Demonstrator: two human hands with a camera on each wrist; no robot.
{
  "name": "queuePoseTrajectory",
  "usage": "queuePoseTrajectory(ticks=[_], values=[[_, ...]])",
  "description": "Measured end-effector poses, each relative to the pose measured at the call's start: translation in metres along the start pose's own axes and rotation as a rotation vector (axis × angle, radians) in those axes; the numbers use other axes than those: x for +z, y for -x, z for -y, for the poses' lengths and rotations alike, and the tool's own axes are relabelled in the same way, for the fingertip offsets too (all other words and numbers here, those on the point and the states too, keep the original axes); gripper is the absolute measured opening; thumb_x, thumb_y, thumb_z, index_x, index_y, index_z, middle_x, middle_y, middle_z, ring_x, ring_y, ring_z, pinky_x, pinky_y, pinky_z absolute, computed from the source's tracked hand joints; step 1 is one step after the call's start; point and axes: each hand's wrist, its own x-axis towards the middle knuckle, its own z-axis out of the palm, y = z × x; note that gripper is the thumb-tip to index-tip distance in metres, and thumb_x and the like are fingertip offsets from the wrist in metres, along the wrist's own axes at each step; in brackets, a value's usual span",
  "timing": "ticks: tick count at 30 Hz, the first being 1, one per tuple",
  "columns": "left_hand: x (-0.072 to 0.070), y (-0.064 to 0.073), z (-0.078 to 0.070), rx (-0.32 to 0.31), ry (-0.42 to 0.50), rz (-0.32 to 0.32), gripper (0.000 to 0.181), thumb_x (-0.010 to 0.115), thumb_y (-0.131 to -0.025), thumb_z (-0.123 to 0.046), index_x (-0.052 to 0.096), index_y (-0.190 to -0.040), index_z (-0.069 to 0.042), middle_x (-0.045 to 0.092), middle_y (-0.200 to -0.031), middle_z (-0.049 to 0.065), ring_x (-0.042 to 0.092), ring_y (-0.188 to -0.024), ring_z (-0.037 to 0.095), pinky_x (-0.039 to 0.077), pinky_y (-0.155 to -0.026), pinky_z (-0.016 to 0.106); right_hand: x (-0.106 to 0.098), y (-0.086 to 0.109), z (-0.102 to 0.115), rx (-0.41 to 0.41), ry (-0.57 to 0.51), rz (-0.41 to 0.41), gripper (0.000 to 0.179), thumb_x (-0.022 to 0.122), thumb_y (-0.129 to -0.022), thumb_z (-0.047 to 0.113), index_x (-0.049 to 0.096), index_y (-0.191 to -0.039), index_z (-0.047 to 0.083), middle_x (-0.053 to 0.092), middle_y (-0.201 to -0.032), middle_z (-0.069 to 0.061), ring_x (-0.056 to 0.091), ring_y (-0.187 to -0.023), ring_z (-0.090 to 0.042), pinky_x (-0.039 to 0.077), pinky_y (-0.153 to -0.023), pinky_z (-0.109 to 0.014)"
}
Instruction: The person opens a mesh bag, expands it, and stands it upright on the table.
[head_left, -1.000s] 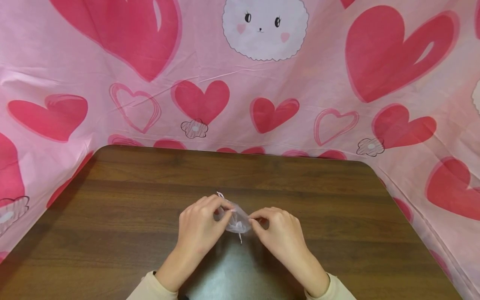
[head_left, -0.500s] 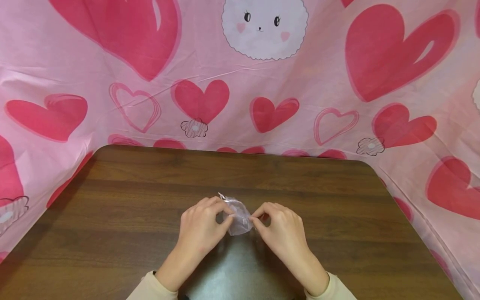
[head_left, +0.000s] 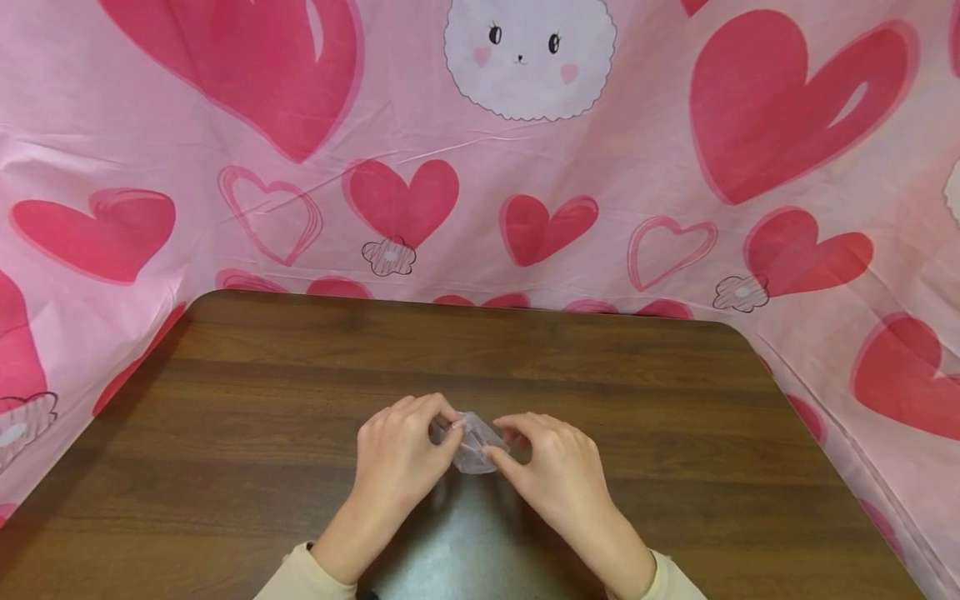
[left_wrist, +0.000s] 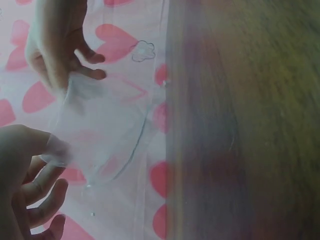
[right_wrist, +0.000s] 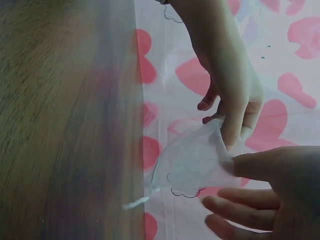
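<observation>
A small sheer whitish drawstring pouch [head_left: 474,450] is stretched between both hands above the table. My left hand [head_left: 405,450] pinches one edge of it between thumb and forefinger. On the other side, the thumb of my right hand [head_left: 558,462] touches the pouch, while its forefinger stands apart from the thumb. In the right wrist view, the pouch [right_wrist: 192,155] hangs with a twisted white cord [right_wrist: 136,202] trailing from its far end. The left wrist view has the pouch [left_wrist: 105,125] spread out, with a thin cord line along its side. Nothing shows inside the see-through fabric.
The dark brown wooden table [head_left: 300,358] lies under both hands, its rounded far corners in view. A pink cloth [head_left: 480,217] printed with red hearts and a white fluffy face hangs around its back and sides.
My right thumb and forefinger pinched the pouch's edge earlier and have now parted, the thumb shifting left over the fabric. The pouch has turned and its cord end has dropped out of the head view.
</observation>
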Motion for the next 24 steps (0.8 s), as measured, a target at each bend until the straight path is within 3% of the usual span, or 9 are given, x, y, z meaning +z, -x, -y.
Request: queuePoseTrajectory(ticks=[6,16,21,24], values=[[0.000,0.000,0.000,-0.021,0.006,-0.020,0.014,0.079,-0.074,-0.018,0.070,-0.078,-0.029,0.059,-0.065,-0.018,0.050,-0.054,0.003,0.039,-0.050,0.025,0.001,-0.001,-0.002,0.067,0.049,0.048,0.011,0.086,-0.076,0.019,0.077,-0.083,0.021,0.065,-0.070,0.012,0.055,-0.061,-0.005,0.041,-0.051,-0.023],[0.000,0.001,0.001,-0.037,0.012,0.012,0.023,0.078,-0.073,-0.012,0.073,-0.088,-0.028,0.068,-0.085,-0.014,0.062,-0.071,0.011,0.045,-0.054,0.032,0.001,-0.003,-0.007,0.030,0.047,-0.078,0.014,0.086,-0.073,0.013,0.076,-0.076,0.022,0.066,-0.070,0.012,0.058,-0.061,-0.007,0.044,-0.051,-0.027],[0.001,0.000,0.000,0.002,0.018,0.057,0.027,0.082,-0.072,-0.014,0.073,-0.092,-0.029,0.068,-0.090,-0.015,0.062,-0.074,0.010,0.046,-0.055,0.032,0.002,-0.004,-0.009,0.003,0.054,-0.131,0.014,0.087,-0.072,0.015,0.076,-0.077,0.022,0.064,-0.068,0.012,0.058,-0.060,-0.008,0.045,-0.052,-0.029],[0.001,0.000,-0.001,0.032,0.010,0.091,0.027,0.086,-0.071,-0.024,0.073,-0.093,-0.030,0.066,-0.084,-0.017,0.058,-0.069,0.006,0.045,-0.055,0.030,0.002,-0.004,-0.010,-0.006,0.055,-0.159,0.015,0.087,-0.072,0.016,0.076,-0.078,0.022,0.063,-0.067,0.012,0.056,-0.061,-0.006,0.045,-0.053,-0.029]])
